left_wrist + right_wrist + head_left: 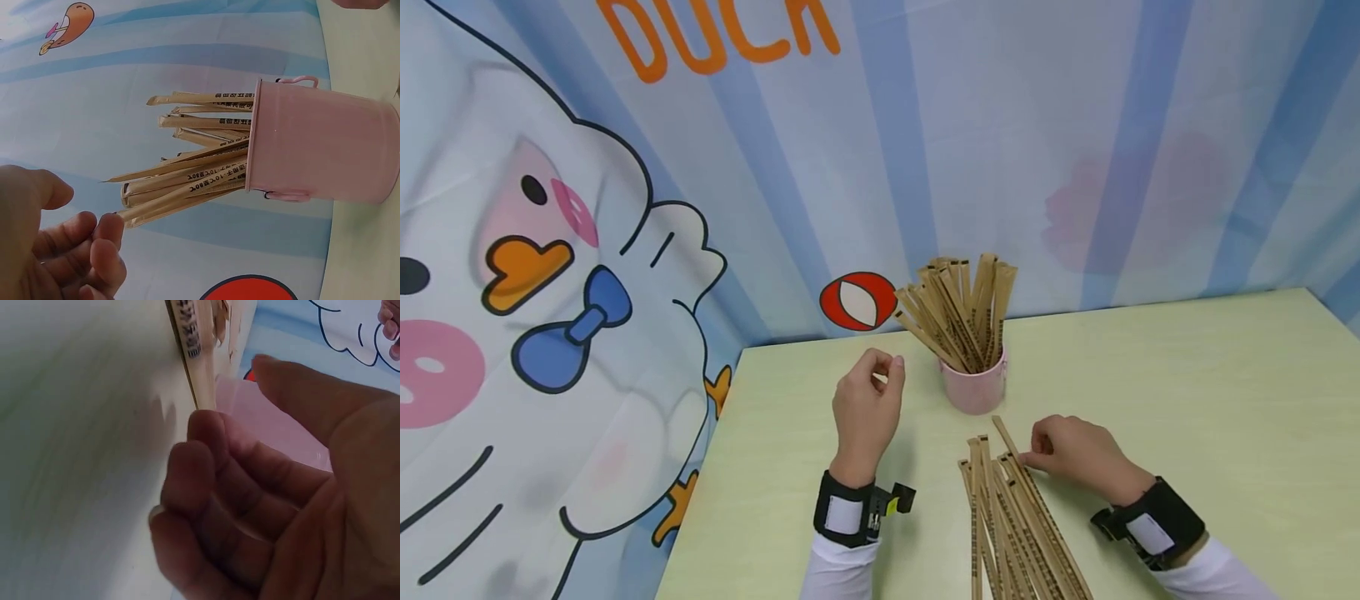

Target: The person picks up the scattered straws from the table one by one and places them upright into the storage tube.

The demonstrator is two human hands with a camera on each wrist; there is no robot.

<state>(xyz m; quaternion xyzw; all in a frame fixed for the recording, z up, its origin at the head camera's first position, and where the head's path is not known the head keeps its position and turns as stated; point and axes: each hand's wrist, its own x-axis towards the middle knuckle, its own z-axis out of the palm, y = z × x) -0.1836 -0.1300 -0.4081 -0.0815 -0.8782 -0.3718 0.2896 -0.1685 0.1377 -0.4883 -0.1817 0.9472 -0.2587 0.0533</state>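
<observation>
A pile of straws in printed brown paper wrappers (1018,525) lies lengthwise on the table. At its right side is my right hand (1082,454). In the right wrist view, the index fingertip touches the edge of a wrapped straw (203,369), while the thumb stands apart from the fingers. More wrapped straws (962,312) stand fanned out in a pink bucket (973,390) behind the pile. My left hand (867,408) is raised left of the bucket, its fingers loosely bent around nothing. In the left wrist view, those fingertips overlap the tips of the bucket's straws (181,181).
The pale yellow-green table (1187,417) extends to both sides of the pile. A blue striped cloth backdrop (1000,125) with a cartoon duck (625,433) hangs along the table's back edge, close behind the bucket. Small handles (287,196) stick out from the bucket's rim.
</observation>
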